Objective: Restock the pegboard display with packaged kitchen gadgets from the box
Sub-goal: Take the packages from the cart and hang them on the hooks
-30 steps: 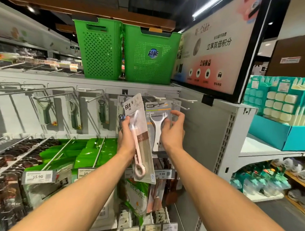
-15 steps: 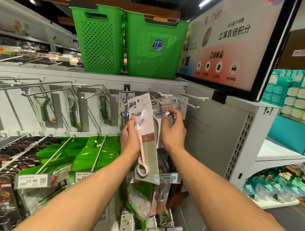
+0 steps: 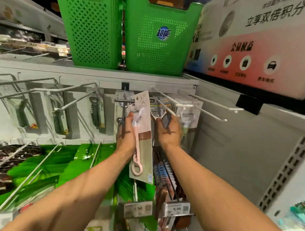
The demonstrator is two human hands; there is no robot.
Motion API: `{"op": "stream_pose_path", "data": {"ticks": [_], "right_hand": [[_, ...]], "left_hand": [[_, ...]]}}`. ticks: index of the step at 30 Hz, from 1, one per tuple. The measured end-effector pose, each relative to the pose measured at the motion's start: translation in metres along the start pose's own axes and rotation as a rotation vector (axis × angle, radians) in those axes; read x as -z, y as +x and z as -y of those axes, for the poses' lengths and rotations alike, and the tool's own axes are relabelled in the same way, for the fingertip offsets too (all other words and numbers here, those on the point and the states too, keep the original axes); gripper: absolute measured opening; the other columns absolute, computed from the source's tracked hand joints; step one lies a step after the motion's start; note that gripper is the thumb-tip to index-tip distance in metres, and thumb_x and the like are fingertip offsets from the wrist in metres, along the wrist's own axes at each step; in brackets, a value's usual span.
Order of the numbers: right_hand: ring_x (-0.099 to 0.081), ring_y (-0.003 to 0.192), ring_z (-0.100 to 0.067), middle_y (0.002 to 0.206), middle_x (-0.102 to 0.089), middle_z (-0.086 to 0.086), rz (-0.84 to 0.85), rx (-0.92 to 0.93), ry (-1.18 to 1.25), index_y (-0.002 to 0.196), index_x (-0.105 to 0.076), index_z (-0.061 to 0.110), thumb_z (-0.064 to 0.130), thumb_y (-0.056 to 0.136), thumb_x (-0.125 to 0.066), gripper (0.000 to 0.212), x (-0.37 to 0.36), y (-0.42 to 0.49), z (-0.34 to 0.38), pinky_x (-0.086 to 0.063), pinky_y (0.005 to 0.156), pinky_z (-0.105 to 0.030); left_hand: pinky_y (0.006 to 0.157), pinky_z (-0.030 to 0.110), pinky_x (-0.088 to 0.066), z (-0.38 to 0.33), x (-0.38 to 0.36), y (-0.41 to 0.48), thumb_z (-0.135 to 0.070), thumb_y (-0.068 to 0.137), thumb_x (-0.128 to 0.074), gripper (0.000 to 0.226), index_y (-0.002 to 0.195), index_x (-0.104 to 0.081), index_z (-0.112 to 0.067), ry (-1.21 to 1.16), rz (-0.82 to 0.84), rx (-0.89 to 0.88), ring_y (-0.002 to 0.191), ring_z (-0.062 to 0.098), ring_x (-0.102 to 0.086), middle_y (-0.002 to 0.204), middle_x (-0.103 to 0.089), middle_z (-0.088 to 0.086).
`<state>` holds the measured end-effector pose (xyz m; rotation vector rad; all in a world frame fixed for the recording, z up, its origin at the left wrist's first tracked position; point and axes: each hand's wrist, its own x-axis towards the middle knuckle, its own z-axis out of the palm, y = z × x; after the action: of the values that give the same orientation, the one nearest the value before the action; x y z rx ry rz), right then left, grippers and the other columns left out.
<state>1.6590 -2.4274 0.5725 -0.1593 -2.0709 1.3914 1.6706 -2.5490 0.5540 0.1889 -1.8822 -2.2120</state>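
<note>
Pink plastic peeler sealed on a long pale-grey card [image 3: 143, 146] is what the left hand [image 3: 126, 135] has got. Fingers and thumb are clamped on the card's left edge about halfway up, a proper firm hold. That card stands nearly upright, held up in front of the top row of the white pegboard display [image 3: 40, 120], and its top corner overlaps the packs hanging there. The loop end of the peeler's handle hangs lower than the wrist.

Just beside it the right hand [image 3: 168, 134] has its fingers curled round the lower part of a grey card pack with a white Y-shaped peeler [image 3: 158, 109], so that one's gripped too. The top of that pack is up at a white wire hook [image 3: 164, 101]. It's too blurry to say whether the hook goes through the hang hole. A clear-fronted pack with a pale tool [image 3: 190, 110] hangs right next to that hand's knuckles.

Further out, dark-handled gadgets [image 3: 96, 112] hang on hooks off to the left. Shiny green packets [image 3: 45, 164] fill the row below, and a price tag reading 9.99 [image 3: 177, 208] sits under the right forearm. On the shelf top stand a plain green perforated plastic basket [image 3: 89, 32] and a second green basket with a round blue logo [image 3: 160, 55], side by side. A big white-and-red sign with Chinese text [image 3: 257, 50] leans out at upper right.
</note>
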Motion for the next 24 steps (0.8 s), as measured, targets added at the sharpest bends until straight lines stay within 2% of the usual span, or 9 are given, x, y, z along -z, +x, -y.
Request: {"op": "stream_pose_path", "data": {"ticks": [4,8,12,14,16,18,21,22,24], "right_hand": [[-0.065,0.110,-0.032,0.119,-0.070,-0.010,0.047,-0.076,-0.090,0.138,-0.057,0.023,0.027,0.100,-0.063,0.038,-0.024,0.026,-0.005,-0.050,0.091,-0.034],[-0.066,0.107,-0.032,0.108,-0.069,-0.012,0.057,-0.077,-0.107,0.121,-0.063,0.023,0.029,0.099,-0.064,0.023,-0.037,0.037,-0.013,-0.046,0.083,-0.029],[-0.066,0.111,-0.032,0.116,-0.072,-0.013,-0.003,-0.124,-0.069,0.120,-0.068,0.014,0.033,0.104,-0.056,0.027,-0.034,0.030,-0.011,-0.047,0.088,-0.028],[-0.069,0.102,-0.026,0.105,-0.073,-0.008,0.000,-0.149,0.058,0.113,-0.069,0.016,0.041,0.107,-0.048,0.034,-0.026,0.014,-0.006,-0.051,0.084,-0.027],[-0.069,0.086,-0.002,0.090,-0.073,0.005,0.025,-0.151,0.214,0.106,-0.071,0.018,0.047,0.107,-0.045,0.039,-0.012,-0.007,0.000,-0.049,0.072,-0.012],[-0.068,0.076,0.006,0.080,-0.073,0.012,0.074,-0.061,0.203,0.096,-0.070,0.022,0.052,0.105,-0.049,0.038,0.004,-0.032,0.005,-0.051,0.072,-0.011],[-0.072,0.092,-0.009,0.099,-0.076,0.007,0.153,0.069,0.087,0.110,-0.068,0.025,0.051,0.102,-0.053,0.031,0.020,-0.062,0.009,-0.059,0.088,-0.038],[-0.071,0.092,-0.008,0.102,-0.075,0.008,0.137,0.088,0.082,0.113,-0.066,0.023,0.046,0.103,-0.054,0.027,0.027,-0.072,0.013,-0.058,0.086,-0.038],[-0.066,0.087,0.000,0.099,-0.071,0.011,0.096,0.099,0.079,0.112,-0.064,0.021,0.037,0.105,-0.053,0.020,0.045,-0.093,0.023,-0.053,0.077,-0.025]], "left_hand": [[0.086,0.027,-0.051,-0.006,-0.005,0.028,-0.068,0.098,-0.048,0.046,0.091,-0.073,-0.030,0.008,0.031,-0.074,0.102,0.019,-0.068,0.103,-0.075,-0.007],[0.105,0.050,-0.053,0.011,-0.006,0.062,-0.086,0.073,-0.053,0.063,0.103,-0.082,-0.038,-0.026,0.062,-0.085,0.109,0.026,-0.073,0.110,-0.080,0.000],[0.099,0.050,-0.057,0.010,-0.003,0.058,-0.094,0.069,-0.047,0.086,0.115,-0.076,-0.027,0.056,0.037,-0.112,0.100,0.024,-0.075,0.103,-0.080,0.000],[0.108,0.049,-0.052,0.004,0.003,0.039,-0.098,0.074,-0.045,0.093,0.127,-0.071,-0.025,0.066,0.065,-0.130,0.113,0.024,-0.071,0.119,-0.077,0.002],[0.122,0.048,-0.037,-0.002,0.009,0.014,-0.089,0.086,-0.047,0.090,0.152,-0.051,-0.027,0.106,0.090,-0.118,0.141,0.027,-0.053,0.154,-0.056,0.005],[0.127,0.046,-0.029,-0.006,0.013,-0.010,-0.080,0.092,-0.051,0.089,0.162,-0.036,-0.027,0.093,0.096,-0.062,0.151,0.028,-0.041,0.164,-0.043,0.003],[0.114,0.042,-0.047,-0.008,0.017,-0.037,-0.075,0.091,-0.059,0.057,0.128,-0.065,-0.033,0.009,0.134,-0.071,0.124,0.022,-0.067,0.129,-0.073,-0.004],[0.108,0.040,-0.051,-0.011,0.018,-0.049,-0.073,0.093,-0.057,0.047,0.118,-0.068,-0.035,0.023,0.148,-0.099,0.113,0.018,-0.071,0.117,-0.076,-0.008],[0.096,0.033,-0.053,-0.013,0.019,-0.076,-0.068,0.100,-0.050,0.047,0.124,-0.067,-0.031,0.035,0.152,-0.135,0.107,0.013,-0.070,0.112,-0.074,-0.009]]}}
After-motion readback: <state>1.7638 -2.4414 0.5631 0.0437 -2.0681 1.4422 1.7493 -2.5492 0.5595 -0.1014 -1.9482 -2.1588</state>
